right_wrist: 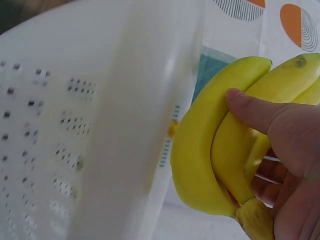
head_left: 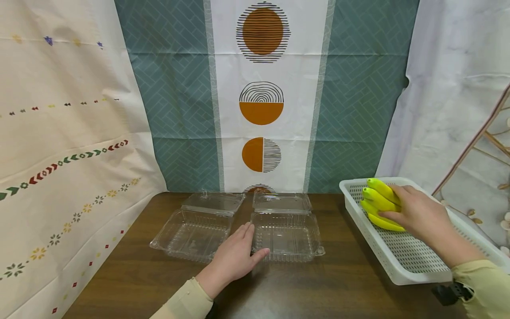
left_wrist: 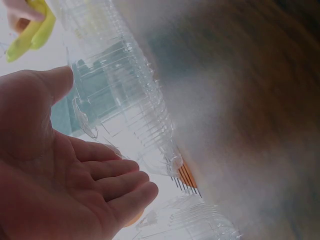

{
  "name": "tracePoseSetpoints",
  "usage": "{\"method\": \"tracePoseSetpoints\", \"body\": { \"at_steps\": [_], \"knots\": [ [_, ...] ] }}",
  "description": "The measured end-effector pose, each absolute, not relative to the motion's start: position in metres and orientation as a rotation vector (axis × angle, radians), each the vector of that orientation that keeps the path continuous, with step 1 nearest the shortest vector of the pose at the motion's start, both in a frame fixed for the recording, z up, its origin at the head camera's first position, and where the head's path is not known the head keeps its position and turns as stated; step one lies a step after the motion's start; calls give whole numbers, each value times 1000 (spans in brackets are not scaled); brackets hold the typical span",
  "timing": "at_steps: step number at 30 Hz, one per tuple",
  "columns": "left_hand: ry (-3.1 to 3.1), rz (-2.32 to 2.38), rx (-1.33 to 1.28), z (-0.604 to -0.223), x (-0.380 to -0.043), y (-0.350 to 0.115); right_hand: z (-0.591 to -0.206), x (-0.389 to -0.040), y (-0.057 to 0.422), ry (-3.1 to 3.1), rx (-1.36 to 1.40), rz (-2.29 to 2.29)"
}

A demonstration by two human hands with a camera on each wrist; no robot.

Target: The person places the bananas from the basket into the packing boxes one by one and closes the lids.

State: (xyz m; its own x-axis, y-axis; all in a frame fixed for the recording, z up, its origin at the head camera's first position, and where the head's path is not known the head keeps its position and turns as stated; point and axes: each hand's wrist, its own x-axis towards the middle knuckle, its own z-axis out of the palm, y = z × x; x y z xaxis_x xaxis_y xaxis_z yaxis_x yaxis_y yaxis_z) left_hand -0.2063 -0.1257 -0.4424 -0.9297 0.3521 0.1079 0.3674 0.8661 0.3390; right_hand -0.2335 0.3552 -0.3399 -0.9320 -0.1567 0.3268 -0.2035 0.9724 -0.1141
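My right hand (head_left: 424, 217) grips a bunch of yellow bananas (head_left: 378, 201) over the far end of a white perforated basket (head_left: 368, 248). In the right wrist view the thumb lies across the bananas (right_wrist: 200, 150), and the other fingers curl behind them. Two clear plastic clamshell boxes stand side by side with their lids folded back: a left box (head_left: 195, 235) and a right box (head_left: 287, 237). My left hand (head_left: 235, 254) is between them, at the right box's left side, its fingers straight and thumb spread. The left wrist view shows its palm (left_wrist: 65, 185) holding nothing.
A brown wooden table (head_left: 287, 288) carries the boxes and basket. Behind it hangs a patterned cloth (head_left: 179, 88). A cream cloth (head_left: 79, 177) bounds the left side, and a pale cloth (head_left: 450, 110) the right, close to the basket.
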Motion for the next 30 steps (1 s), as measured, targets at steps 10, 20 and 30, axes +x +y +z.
{"method": "tracePoseSetpoints", "body": {
  "at_steps": [10,20,30],
  "knots": [
    [-2999,-553,-577,-443,-207,-126,-342,-237,328,-2725,375,193],
    [-2996,-544,-578,-444,-208,-126,-343,-239,305,-2681,399,247],
    [-3004,-562,-579,-442,-207,-126,-339,-241,275,-2645,429,252]
  ]
}}
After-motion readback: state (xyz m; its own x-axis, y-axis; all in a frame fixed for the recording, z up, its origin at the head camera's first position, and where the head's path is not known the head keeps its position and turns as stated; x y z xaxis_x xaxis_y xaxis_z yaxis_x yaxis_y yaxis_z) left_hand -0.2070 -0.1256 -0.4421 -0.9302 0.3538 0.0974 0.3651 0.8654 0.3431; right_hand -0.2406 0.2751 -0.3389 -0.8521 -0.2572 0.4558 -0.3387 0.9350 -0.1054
